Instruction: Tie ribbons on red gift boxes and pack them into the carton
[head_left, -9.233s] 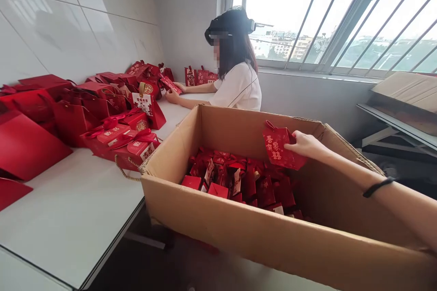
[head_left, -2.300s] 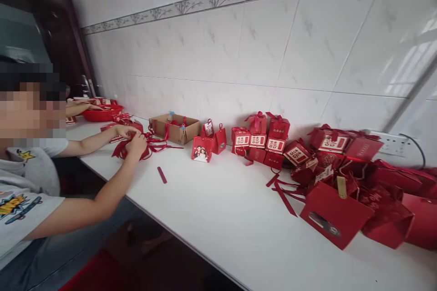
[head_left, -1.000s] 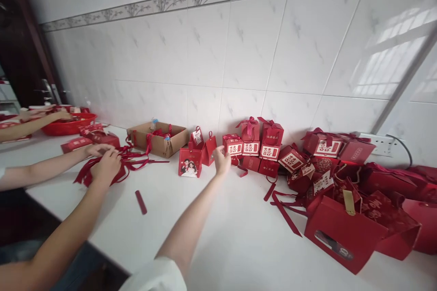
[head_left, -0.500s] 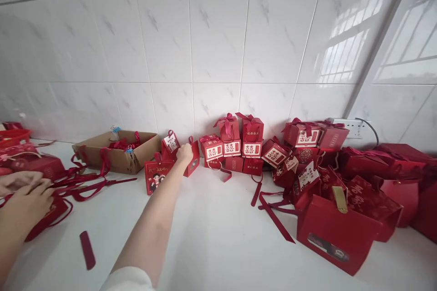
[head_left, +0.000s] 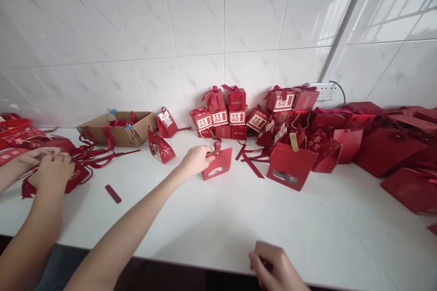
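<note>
My left hand [head_left: 196, 161] grips a small red gift box [head_left: 218, 164] by the top, near its strap closure. The box has a clear window low on its front and is tilted over the white table. Low in the view, by the table's front edge, my right hand [head_left: 278, 263] has its fingers curled in and nothing visible in them. Left of my left hand stands a red box with a cartoon couple [head_left: 161, 146]. Behind it is another red box with a white tag [head_left: 167, 122].
At the left a co-worker's hands [head_left: 51, 168] work on a red bag. An open cardboard box [head_left: 136, 134] holds ribbons. Small boxes with white labels [head_left: 220, 118] are stacked by the tiled wall. A larger red box [head_left: 290, 166] fronts a pile at the right.
My left hand has brought the windowed gift box rightward and nearer, away from the two small boxes. My right hand has come into view at the bottom. The view has tilted down.
</note>
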The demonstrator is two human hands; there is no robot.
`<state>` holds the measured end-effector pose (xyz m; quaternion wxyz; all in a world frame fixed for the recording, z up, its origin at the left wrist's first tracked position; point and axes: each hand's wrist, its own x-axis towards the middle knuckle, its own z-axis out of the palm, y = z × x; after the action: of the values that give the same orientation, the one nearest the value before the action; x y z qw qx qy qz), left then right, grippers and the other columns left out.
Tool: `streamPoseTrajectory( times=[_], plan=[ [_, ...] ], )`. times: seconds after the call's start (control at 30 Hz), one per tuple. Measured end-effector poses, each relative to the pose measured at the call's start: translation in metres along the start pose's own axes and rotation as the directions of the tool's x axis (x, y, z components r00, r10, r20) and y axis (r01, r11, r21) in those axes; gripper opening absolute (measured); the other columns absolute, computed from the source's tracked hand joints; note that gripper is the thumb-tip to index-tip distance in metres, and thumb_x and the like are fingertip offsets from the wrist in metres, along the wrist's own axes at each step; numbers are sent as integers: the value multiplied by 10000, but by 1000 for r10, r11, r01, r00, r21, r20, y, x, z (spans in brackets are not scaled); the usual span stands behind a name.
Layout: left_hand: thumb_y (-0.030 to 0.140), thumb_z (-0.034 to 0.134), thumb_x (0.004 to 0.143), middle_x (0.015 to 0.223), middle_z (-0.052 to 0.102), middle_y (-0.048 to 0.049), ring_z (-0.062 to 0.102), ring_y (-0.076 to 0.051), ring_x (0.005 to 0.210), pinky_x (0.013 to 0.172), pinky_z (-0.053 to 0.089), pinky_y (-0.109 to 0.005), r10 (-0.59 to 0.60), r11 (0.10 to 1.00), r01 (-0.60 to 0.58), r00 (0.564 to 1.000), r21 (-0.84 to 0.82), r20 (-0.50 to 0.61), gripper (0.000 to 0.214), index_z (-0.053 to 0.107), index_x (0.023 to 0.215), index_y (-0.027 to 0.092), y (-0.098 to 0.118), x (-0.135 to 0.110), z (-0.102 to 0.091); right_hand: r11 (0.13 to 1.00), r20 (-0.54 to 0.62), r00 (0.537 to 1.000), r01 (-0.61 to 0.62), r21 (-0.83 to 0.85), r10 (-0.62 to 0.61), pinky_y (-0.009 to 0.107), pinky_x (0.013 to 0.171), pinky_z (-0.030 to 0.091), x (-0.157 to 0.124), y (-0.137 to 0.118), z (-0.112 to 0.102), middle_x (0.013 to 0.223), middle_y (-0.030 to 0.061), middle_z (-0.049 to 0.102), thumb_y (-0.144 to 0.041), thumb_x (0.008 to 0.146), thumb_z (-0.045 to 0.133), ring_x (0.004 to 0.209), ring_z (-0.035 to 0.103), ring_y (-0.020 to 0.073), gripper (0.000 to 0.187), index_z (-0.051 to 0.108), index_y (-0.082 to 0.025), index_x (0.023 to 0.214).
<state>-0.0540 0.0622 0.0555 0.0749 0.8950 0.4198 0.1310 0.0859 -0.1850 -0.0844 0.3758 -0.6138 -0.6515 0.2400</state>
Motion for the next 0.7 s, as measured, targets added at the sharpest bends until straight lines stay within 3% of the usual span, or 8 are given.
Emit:
streamPoseTrajectory(
  times=[0.03, 0.1, 0.2, 0.27, 0.33, 0.5, 0.57, 0.7],
  plan=[
    [241, 507, 802, 749, 640, -13, 596, -189, 706, 635, 395, -256, 48, 998, -48, 999, -49, -1, 126, 610, 743, 199, 13, -5, 5, 1000, -20, 1000, -7, 26, 7, 196, 464, 442, 8, -4, -11, 585, 2, 551, -318, 943, 363, 501, 528, 97, 368, 531, -178, 646],
    [269, 515, 788, 693, 616, -2, 565, -162, 645, 595, 382, -245, 142, 965, -137, 990, -222, 6, 149, 594, 693, 185, 34, -10, 15, 996, -201, 977, 79, 42, -69, 226, 500, 468, 28, -13, -41, 681, 20, 564, -332, 930, 378, 561, 547, 121, 278, 531, -193, 744],
    [307, 570, 753, 665, 599, -3, 543, -150, 619, 564, 373, -239, 230, 805, -187, 973, -562, 6, 174, 591, 666, 157, 53, -5, 34, 984, -473, 863, 162, -71, -176, 327, 679, 498, 67, -22, -86, 881, 67, 562, -349, 872, 493, 722, 547, 182, 142, 542, -221, 910],
    [329, 619, 727, 692, 606, -7, 553, -152, 652, 586, 390, -237, 239, 677, -179, 971, -714, -17, 187, 602, 694, 146, 57, -1, 50, 982, -479, 857, 174, -77, -190, 361, 803, 479, 93, -23, -107, 1045, 84, 555, -351, 845, 544, 875, 554, 216, 216, 529, -249, 1035],
    [351, 654, 709, 713, 611, -9, 560, -152, 669, 604, 407, -239, 206, 547, -156, 977, -822, -49, 217, 605, 730, 140, 58, 0, 66, 976, -409, 890, 219, -3, -201, 357, 857, 470, 112, -20, -115, 1094, 75, 574, -349, 830, 572, 972, 567, 221, 249, 530, -248, 1053],
    [405, 672, 702, 753, 623, -29, 579, -162, 684, 626, 447, -255, 140, 312, -84, 989, -946, -41, 310, 602, 828, 131, 56, -7, 84, 966, -315, 924, 250, 61, -219, 314, 759, 502, 129, -7, -106, 916, 43, 673, -353, 875, 503, 878, 628, 190, 172, 603, -214, 881],
    [412, 656, 719, 848, 642, -51, 602, -183, 770, 683, 465, -266, 171, 322, -144, 981, -936, -93, 331, 615, 895, 135, 59, -8, 77, 965, -329, 920, 250, 75, -213, 309, 717, 498, 130, -2, -102, 895, 41, 674, -352, 880, 493, 854, 626, 190, 183, 606, -208, 865],
    [390, 608, 774, 802, 654, -40, 605, -177, 791, 729, 462, -255, 117, 500, -264, 964, -825, -238, 244, 643, 763, 149, 70, -4, 63, 955, -330, 917, 272, 116, -221, 296, 715, 481, 132, 3, -99, 878, 36, 659, -339, 867, 509, 835, 610, 178, 164, 598, -201, 861]
  ],
)
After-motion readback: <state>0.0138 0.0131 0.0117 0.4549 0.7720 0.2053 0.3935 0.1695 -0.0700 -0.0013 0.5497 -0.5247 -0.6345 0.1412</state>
